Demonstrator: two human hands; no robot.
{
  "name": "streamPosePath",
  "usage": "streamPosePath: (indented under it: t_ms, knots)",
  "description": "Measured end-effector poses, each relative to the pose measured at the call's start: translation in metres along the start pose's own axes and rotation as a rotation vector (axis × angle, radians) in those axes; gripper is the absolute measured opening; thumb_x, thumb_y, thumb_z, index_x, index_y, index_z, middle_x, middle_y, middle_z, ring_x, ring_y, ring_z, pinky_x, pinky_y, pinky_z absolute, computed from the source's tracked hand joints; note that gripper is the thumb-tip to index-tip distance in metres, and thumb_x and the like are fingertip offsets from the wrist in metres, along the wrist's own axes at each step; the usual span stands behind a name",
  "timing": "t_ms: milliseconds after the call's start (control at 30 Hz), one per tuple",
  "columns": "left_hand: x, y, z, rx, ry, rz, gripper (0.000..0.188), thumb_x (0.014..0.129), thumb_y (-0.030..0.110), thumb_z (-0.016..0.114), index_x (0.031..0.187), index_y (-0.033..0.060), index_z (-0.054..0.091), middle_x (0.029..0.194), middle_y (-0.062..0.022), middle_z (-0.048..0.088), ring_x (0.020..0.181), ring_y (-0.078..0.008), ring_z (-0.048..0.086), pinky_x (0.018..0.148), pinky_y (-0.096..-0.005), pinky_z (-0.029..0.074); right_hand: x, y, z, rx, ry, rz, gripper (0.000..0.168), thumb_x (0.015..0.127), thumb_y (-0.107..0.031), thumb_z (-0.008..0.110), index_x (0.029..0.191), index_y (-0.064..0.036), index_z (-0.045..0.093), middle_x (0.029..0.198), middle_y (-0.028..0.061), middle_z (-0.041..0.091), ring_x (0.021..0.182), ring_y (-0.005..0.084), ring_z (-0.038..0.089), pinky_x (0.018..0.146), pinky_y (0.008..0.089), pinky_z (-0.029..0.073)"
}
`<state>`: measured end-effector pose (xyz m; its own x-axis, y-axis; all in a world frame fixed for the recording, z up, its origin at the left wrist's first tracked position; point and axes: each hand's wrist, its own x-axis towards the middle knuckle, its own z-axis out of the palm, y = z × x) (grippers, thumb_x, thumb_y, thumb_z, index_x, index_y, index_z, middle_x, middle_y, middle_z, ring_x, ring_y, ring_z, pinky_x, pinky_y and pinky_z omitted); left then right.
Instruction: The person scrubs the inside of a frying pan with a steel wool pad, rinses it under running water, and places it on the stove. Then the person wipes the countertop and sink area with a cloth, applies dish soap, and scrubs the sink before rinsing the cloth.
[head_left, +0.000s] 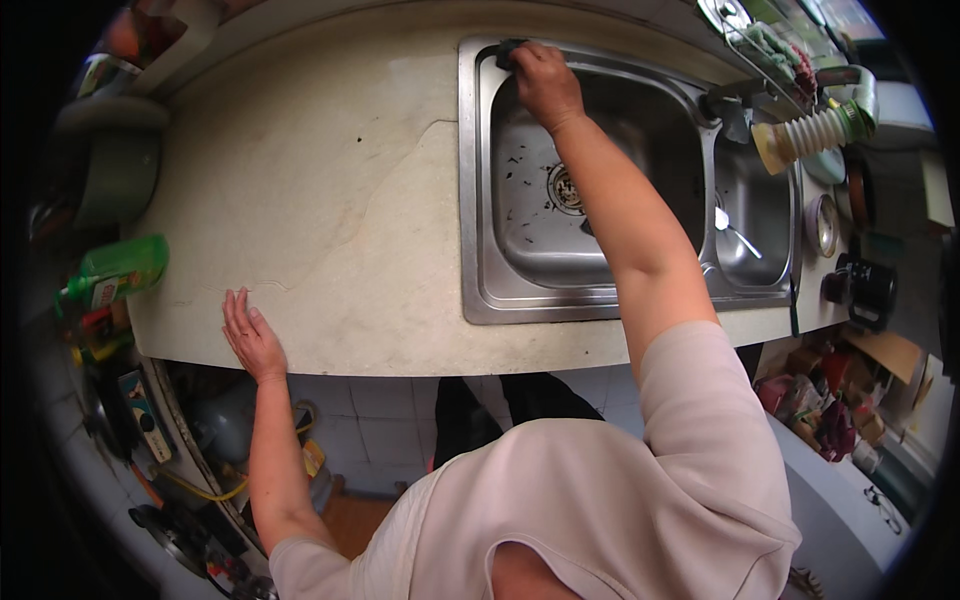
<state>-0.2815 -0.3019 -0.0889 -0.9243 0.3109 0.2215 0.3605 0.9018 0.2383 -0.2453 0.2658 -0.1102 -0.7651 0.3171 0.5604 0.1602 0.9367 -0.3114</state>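
Note:
My right hand (549, 84) reaches across the large bowl of a stainless steel sink (474, 225) and grips a dark scouring pad or cloth (511, 54) against the rim's far left corner. Dark scraps lie in the bowl and in its drain strainer (564, 187). Flat on the pale countertop (360, 210), near its front edge at the left, rests my left hand (253, 336), empty with its fingers extended.
A green detergent bottle (124, 270) stands at the counter's left end. Over the smaller bowl, at the right, hangs a faucet with a ribbed hose (814, 136); a white-ended utensil (739, 232) lies below it. A small bowl (823, 225) sits to the right.

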Motion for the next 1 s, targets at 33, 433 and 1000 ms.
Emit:
streamPosePath:
  t_ms: [33, 433, 1000]
  knots:
    - [0.0, 0.001, -0.001, 0.016, -0.003, -0.008, 0.037, 0.1, 0.025, 0.039, 0.134, 0.017, 0.05, 0.147, -0.0076, 0.041, 0.138, -0.0306, 0.034, 0.112, -0.0543, 0.022, -0.012, 0.018, -0.003, -0.011, 0.121, 0.053, 0.02, 0.077, -0.005, 0.06, 0.095, -0.012, 0.063, 0.104, 0.0046, 0.063, 0.099, 0.0296, 0.058, 0.081, 0.0418, 0.053]
    - [0.001, 0.007, -0.006, 0.055, 0.007, -0.036, 0.038, 0.098, 0.022, 0.043, 0.135, 0.019, 0.048, 0.147, -0.0053, 0.04, 0.138, -0.0308, 0.034, 0.113, -0.0535, 0.022, -0.042, -0.078, -0.067, 0.406, 0.082, 0.259, 0.028, 0.077, 0.001, 0.058, 0.102, -0.008, 0.064, 0.101, 0.0106, 0.064, 0.096, 0.027, 0.06, 0.081, 0.034, 0.048]
    - [-0.003, 0.013, -0.019, 0.066, -0.021, -0.061, 0.038, 0.098, 0.023, 0.042, 0.135, 0.0183, 0.05, 0.147, -0.0057, 0.04, 0.139, -0.0297, 0.033, 0.113, -0.0528, 0.022, 0.042, -0.038, 0.016, -0.349, -0.174, -0.008, 0.019, 0.078, -0.004, 0.055, 0.094, -0.006, 0.064, 0.116, 0.0104, 0.056, 0.098, 0.0325, 0.056, 0.079, 0.0435, 0.052]
